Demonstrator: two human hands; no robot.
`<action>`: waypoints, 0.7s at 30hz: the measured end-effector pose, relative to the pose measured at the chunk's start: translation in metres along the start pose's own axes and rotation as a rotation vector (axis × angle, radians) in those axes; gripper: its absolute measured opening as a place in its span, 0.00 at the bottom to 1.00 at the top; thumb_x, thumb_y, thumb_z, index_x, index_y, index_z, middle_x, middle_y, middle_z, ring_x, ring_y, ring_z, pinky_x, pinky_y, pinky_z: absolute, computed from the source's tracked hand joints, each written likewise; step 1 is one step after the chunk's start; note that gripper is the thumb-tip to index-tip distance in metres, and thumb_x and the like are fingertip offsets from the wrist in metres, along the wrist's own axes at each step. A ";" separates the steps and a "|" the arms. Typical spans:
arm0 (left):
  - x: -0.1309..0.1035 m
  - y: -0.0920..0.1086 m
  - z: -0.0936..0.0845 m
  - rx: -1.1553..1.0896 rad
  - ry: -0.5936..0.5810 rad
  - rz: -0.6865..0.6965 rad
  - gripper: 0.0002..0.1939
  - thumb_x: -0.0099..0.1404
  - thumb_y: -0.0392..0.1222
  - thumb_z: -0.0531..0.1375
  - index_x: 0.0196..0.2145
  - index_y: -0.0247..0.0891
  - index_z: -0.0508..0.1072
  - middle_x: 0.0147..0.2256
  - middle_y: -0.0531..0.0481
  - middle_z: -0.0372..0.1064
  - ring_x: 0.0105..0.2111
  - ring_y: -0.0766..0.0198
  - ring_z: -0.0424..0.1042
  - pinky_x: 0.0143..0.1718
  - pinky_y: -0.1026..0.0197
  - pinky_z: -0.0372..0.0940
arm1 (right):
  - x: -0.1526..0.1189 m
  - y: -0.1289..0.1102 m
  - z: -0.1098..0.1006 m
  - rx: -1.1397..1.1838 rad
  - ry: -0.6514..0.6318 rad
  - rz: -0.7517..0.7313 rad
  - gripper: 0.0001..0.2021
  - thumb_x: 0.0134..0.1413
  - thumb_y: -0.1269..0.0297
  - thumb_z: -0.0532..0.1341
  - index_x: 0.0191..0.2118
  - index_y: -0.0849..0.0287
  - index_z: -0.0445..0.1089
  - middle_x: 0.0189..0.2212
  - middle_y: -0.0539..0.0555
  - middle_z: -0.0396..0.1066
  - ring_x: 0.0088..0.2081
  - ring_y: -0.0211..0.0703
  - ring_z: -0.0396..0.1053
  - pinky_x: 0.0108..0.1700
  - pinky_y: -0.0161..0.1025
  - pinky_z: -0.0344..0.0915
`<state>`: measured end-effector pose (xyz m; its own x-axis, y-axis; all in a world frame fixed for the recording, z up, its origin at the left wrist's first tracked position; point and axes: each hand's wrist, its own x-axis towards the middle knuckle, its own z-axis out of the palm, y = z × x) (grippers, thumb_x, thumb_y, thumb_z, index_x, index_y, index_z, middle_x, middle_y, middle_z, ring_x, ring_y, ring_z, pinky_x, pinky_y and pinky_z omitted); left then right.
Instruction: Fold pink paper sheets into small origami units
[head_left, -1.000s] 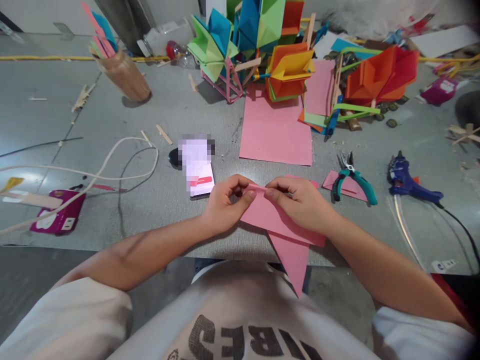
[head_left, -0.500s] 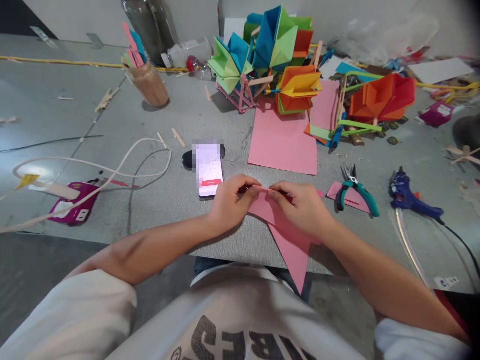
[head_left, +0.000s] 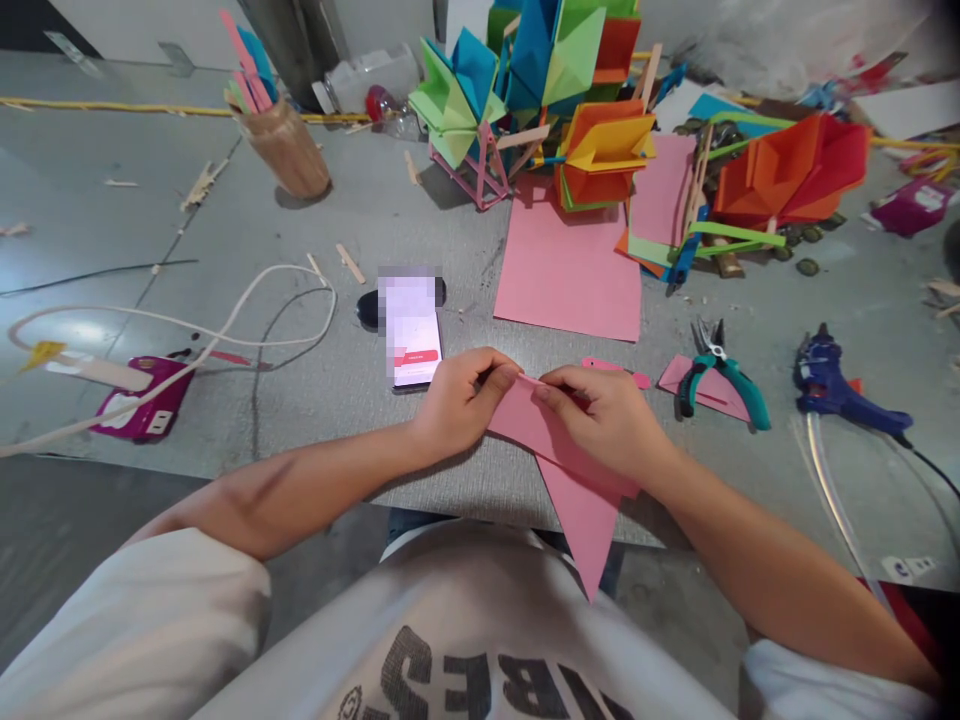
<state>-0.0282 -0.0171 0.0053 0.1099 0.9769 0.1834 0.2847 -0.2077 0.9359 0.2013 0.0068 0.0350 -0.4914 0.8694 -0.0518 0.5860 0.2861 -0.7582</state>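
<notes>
A folded sheet of pink paper (head_left: 559,445) is between my hands near the table's front edge, with one pointed corner hanging over that edge. My left hand (head_left: 466,398) pinches the top of the fold with thumb and forefinger. Close beside it, my right hand (head_left: 611,415) pinches the same folded edge. The fingers under the paper are partly hidden. Beyond my hands lies a flat pink sheet (head_left: 566,275). A small pink strip (head_left: 615,371) rests just past my right hand.
A phone (head_left: 414,335) lies ahead of my left hand. Pliers (head_left: 720,375) on pink paper and a blue glue gun (head_left: 844,385) are at right. Colourful folded-paper models (head_left: 555,70) stand at the back. A white cable (head_left: 247,300), purple power block (head_left: 142,400) and stick jar (head_left: 289,155) are at left.
Both hands keep their pinch on the folded pink paper and have barely shifted. The camera view has tilted slightly, and the pink strip beyond my right hand shows more.
</notes>
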 end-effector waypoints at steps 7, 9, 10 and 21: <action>0.000 -0.001 0.001 -0.002 0.015 0.033 0.17 0.82 0.52 0.61 0.38 0.40 0.81 0.35 0.47 0.82 0.36 0.61 0.79 0.39 0.58 0.69 | -0.001 0.001 0.001 0.013 0.006 -0.012 0.15 0.76 0.54 0.62 0.39 0.53 0.81 0.31 0.52 0.83 0.32 0.47 0.75 0.38 0.46 0.64; 0.001 0.000 0.001 0.011 0.030 0.054 0.14 0.80 0.49 0.63 0.39 0.40 0.82 0.37 0.47 0.84 0.38 0.61 0.80 0.41 0.58 0.70 | -0.001 0.002 0.001 0.009 0.007 -0.008 0.15 0.76 0.53 0.62 0.40 0.54 0.81 0.32 0.52 0.83 0.33 0.47 0.75 0.38 0.46 0.64; 0.001 0.000 0.000 0.018 0.041 0.052 0.12 0.79 0.48 0.64 0.39 0.40 0.82 0.38 0.47 0.84 0.38 0.61 0.80 0.41 0.58 0.71 | -0.001 0.003 0.001 0.006 0.006 -0.005 0.15 0.77 0.53 0.62 0.40 0.54 0.81 0.33 0.53 0.84 0.33 0.47 0.76 0.38 0.46 0.64; 0.002 -0.004 0.001 0.068 0.051 0.054 0.08 0.79 0.42 0.60 0.42 0.40 0.79 0.40 0.48 0.84 0.40 0.60 0.80 0.44 0.57 0.72 | 0.000 0.007 0.001 -0.079 0.029 -0.032 0.15 0.79 0.54 0.61 0.40 0.54 0.81 0.37 0.55 0.86 0.37 0.50 0.79 0.40 0.47 0.64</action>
<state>-0.0286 -0.0140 0.0017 0.0788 0.9652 0.2494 0.3442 -0.2611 0.9019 0.2047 0.0080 0.0294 -0.4930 0.8700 -0.0087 0.6197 0.3441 -0.7054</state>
